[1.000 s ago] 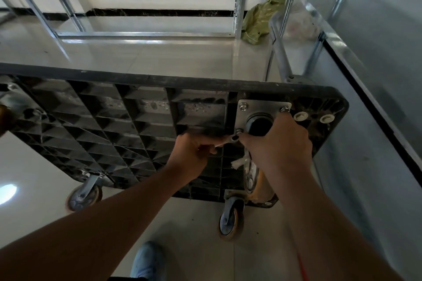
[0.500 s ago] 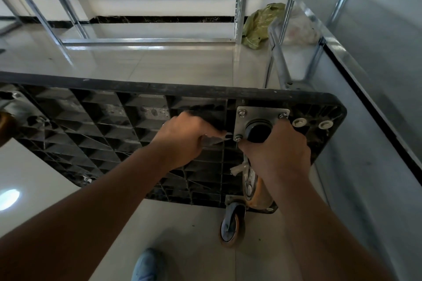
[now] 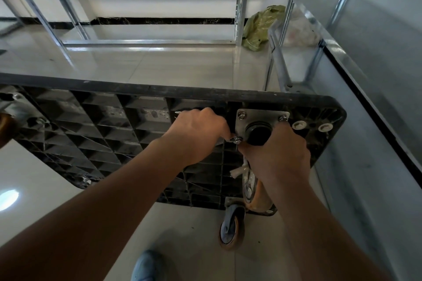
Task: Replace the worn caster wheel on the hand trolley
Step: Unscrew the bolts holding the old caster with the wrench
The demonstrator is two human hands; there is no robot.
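Note:
The black hand trolley (image 3: 91, 125) stands on its side with its ribbed underside toward me. A steel caster plate (image 3: 262, 116) is bolted at its upper right corner, and the orange-rimmed wheel (image 3: 255, 191) hangs below it. My left hand (image 3: 198, 134) grips a small wrench whose head sits on the plate's lower-left nut (image 3: 237, 139); the tool's tip (image 3: 178, 112) pokes out above my knuckles. My right hand (image 3: 278, 155) holds the caster's fork just under the plate, fingers curled round it, hiding most of the fork.
A second caster (image 3: 231, 228) rests on the tiled floor below, and a third (image 3: 6, 125) shows at the left edge. Metal shelving frames (image 3: 150, 41) stand behind, with a green bag (image 3: 262, 27). The trolley handle (image 3: 277, 52) lies against the grey wall on the right. My shoe (image 3: 146, 267) is below.
My left hand has swung upward and to the right around the nut with the wrench. My right hand stays on the caster.

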